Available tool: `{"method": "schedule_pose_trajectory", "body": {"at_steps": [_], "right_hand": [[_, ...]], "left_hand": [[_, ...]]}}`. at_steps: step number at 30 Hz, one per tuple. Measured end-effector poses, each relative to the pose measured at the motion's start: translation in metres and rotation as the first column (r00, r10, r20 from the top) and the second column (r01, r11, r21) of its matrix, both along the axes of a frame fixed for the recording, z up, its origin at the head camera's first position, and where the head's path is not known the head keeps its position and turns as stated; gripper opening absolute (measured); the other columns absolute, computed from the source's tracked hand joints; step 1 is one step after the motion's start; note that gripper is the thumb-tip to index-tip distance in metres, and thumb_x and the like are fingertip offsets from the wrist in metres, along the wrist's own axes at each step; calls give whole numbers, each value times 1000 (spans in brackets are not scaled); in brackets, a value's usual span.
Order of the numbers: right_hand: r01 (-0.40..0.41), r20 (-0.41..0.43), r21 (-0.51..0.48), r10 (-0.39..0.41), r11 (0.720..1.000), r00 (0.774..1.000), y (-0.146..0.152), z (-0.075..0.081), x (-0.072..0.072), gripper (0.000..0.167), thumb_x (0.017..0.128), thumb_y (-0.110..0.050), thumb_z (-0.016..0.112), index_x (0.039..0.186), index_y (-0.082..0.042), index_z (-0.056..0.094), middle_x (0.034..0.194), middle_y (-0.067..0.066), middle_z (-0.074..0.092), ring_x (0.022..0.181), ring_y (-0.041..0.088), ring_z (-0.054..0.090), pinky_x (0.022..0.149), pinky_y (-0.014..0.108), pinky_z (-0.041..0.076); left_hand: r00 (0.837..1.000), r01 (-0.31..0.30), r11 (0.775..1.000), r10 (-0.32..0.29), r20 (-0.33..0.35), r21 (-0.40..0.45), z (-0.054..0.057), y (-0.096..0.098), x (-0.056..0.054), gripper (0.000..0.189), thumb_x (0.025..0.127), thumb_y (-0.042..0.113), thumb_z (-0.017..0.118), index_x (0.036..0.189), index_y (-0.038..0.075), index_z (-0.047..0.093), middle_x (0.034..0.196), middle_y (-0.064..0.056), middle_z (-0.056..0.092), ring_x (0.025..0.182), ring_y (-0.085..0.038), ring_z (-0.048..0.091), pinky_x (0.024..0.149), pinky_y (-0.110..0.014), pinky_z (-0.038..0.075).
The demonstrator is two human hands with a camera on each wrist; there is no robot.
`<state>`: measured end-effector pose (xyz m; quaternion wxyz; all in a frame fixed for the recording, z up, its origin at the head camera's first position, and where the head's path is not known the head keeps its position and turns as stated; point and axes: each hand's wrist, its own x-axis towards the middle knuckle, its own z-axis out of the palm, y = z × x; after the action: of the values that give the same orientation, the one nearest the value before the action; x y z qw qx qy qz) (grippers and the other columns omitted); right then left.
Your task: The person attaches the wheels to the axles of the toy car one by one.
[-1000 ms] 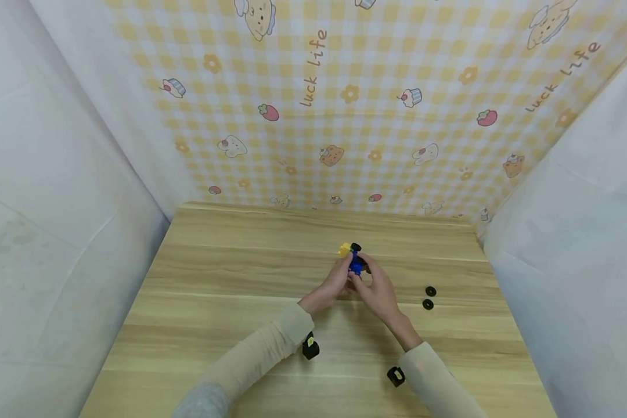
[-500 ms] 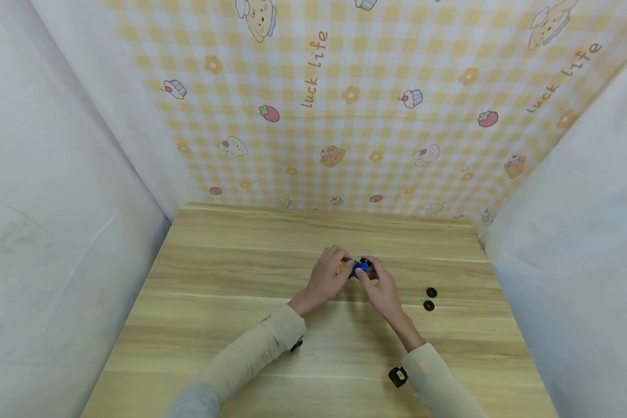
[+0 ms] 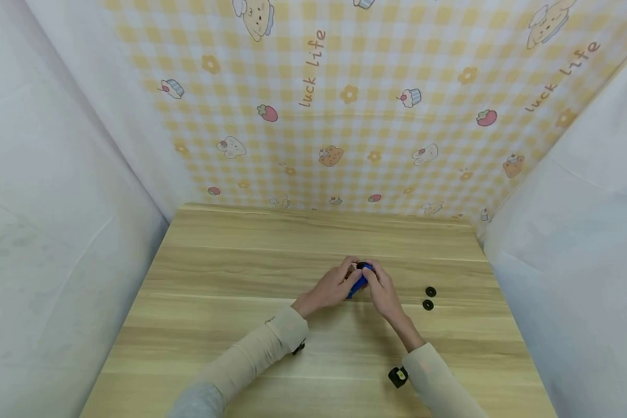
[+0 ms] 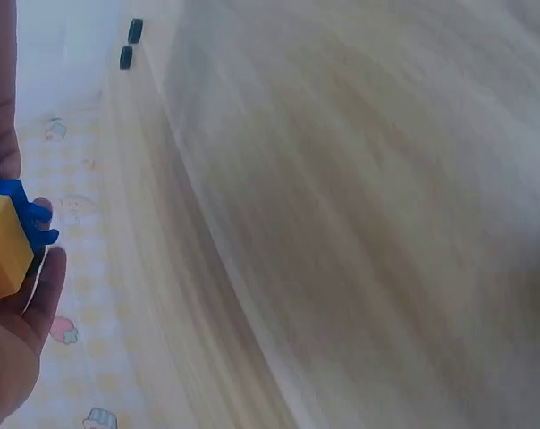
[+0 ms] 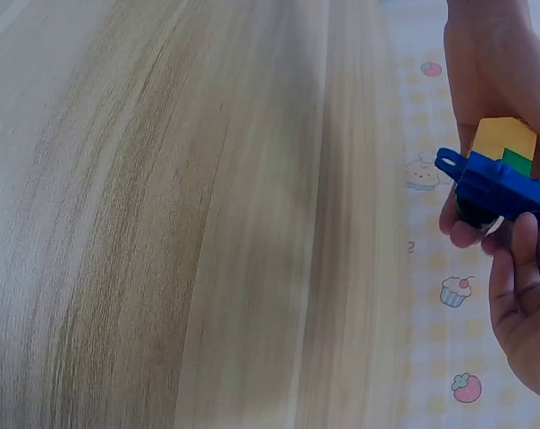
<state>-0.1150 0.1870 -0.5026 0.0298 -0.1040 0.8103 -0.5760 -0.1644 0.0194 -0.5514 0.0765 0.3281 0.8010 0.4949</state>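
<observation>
The left hand (image 3: 330, 287) and right hand (image 3: 384, 295) both grip the blue toy (image 5: 507, 188) between them — fingers curled round it. Its yellow block (image 5: 502, 137) sits within the left hand, a green piece (image 5: 518, 161) just beside it. Two black rings lie on the desk (image 3: 230, 278) — near the right hand, to its right.

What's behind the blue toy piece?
In the right wrist view, a yellow block, a green bit and the left hand show behind the blue toy piece. Anything the piece itself covers there can't be seen.
</observation>
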Motion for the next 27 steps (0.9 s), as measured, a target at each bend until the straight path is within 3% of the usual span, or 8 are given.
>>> {"method": "schedule_pose_trajectory", "body": {"at_steps": [3, 7, 11, 15, 18, 19, 23, 27], "right_hand": [[-5, 25, -8, 5, 1000, 1000, 1, -7, -3, 39, 110, -23, 33, 137, 1, 48, 121, 18, 58, 96, 18, 59, 81, 29, 53], [-5, 26, -21, 6, 1000, 1000, 5, -26, -10, 40, 111, -28, 32, 136, -1, 47, 118, 17, 58, 93, 19, 58, 80, 33, 54], [13, 21, -44, -12, 999, 1000, 10, -37, -9, 46, 110, -34, 32, 142, -2, 39, 112, 17, 55, 94, 31, 59, 85, 45, 56], [76, 80, -32, -73, 997, 994, 23, -27, -3, 47, 110, -32, 33, 143, 1, 35, 109, 21, 56, 92, 26, 64, 85, 40, 58], [145, 114, 29, -148, 989, 982, 44, -32, -2, 45, 110, -31, 36, 142, 2, 36, 108, 22, 59, 87, 15, 63, 79, 31, 57], [173, 120, 46, -178, 984, 977, 52, -40, -2, 45, 109, -33, 36, 141, 0, 37, 109, 21, 58, 87, 18, 63, 78, 34, 57], [277, 68, 157, -290, 948, 955, 89, -63, 3, 49, 107, -41, 41, 135, 0, 42, 105, 22, 60, 84, 23, 63, 72, 33, 56], [397, 8, 326, -423, 858, 906, 121, -76, 13, 46, 105, -43, 45, 123, -1, 51, 93, 18, 61, 67, 19, 56, 56, 28, 47]], "left_hand": [[999, -7, 999, 5, 44, 54, 0, 3, 2, 34, 110, 33, 31, 136, 14, 41, 87, -7, 62, 63, -11, 54, 56, -21, 45], [993, -37, 993, 24, 115, 111, -1, 4, 3, 31, 110, 34, 34, 133, 17, 46, 80, -5, 63, 53, -10, 48, 48, -22, 41], [983, -76, 987, 50, 177, 141, -2, 3, 3, 33, 109, 37, 36, 132, 19, 50, 84, -8, 64, 55, -10, 47, 51, -22, 41], [964, -124, 976, 76, 255, 178, -5, -3, 3, 30, 109, 38, 38, 127, 20, 53, 93, -5, 65, 65, -13, 52, 56, -25, 44], [956, -142, 967, 79, 284, 210, -8, -7, 3, 28, 109, 37, 39, 124, 20, 55, 87, -3, 61, 60, -13, 47, 53, -25, 41], [954, -147, 965, 82, 288, 215, -8, -8, 3, 28, 109, 37, 39, 124, 19, 55, 86, -2, 60, 59, -12, 45, 52, -24, 39], [950, -168, 960, 97, 296, 225, -9, -10, 2, 30, 109, 37, 39, 123, 16, 55, 82, 0, 56, 58, -11, 40, 51, -23, 35], [934, -224, 951, 146, 325, 216, -8, -13, 1, 31, 108, 38, 39, 121, 15, 55, 84, -1, 57, 61, -11, 45, 52, -22, 37]]}}
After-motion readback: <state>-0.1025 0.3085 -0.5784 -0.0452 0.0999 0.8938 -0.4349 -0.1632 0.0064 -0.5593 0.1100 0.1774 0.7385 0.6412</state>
